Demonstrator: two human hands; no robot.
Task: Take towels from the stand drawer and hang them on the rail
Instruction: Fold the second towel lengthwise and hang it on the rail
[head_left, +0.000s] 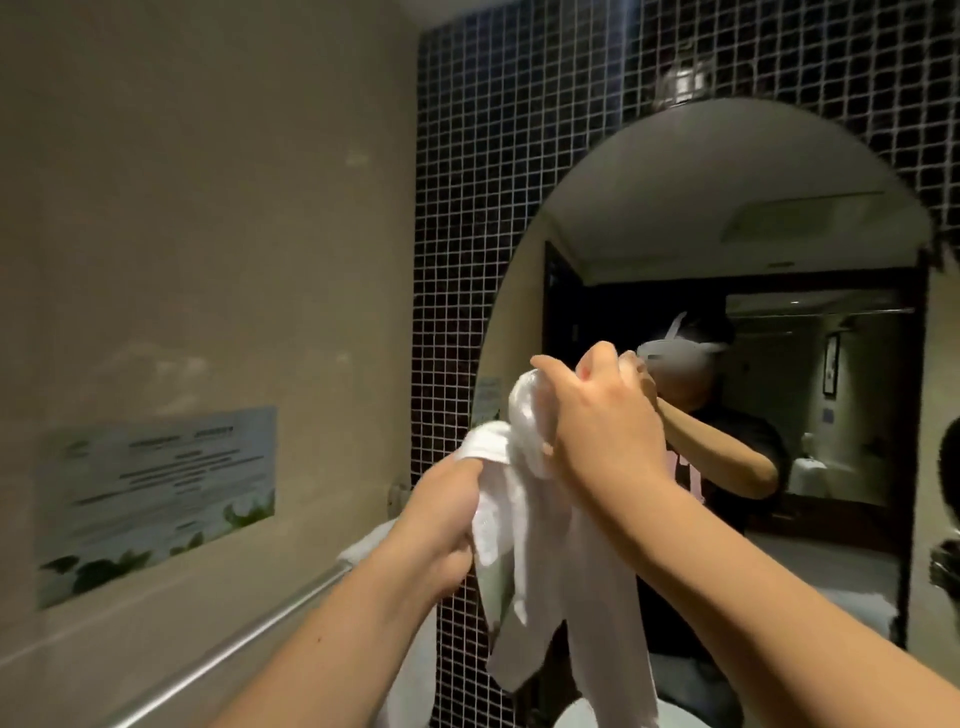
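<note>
I hold a white towel (540, 561) up in front of me with both hands. My left hand (447, 525) grips its left upper edge, and my right hand (602, 421) grips its top, a little higher. The cloth hangs down crumpled between my forearms. The metal rail (228, 649) runs along the beige wall at lower left, below and to the left of my hands. Another white towel (363, 545) hangs over the rail's far end, partly hidden behind my left hand. The stand drawer is out of view.
An arched mirror (727, 234) on the dark mosaic-tiled wall (467, 234) reflects a person and the room behind. A printed notice (156, 499) is fixed to the beige wall above the rail. A white basin rim (576, 714) shows at the bottom.
</note>
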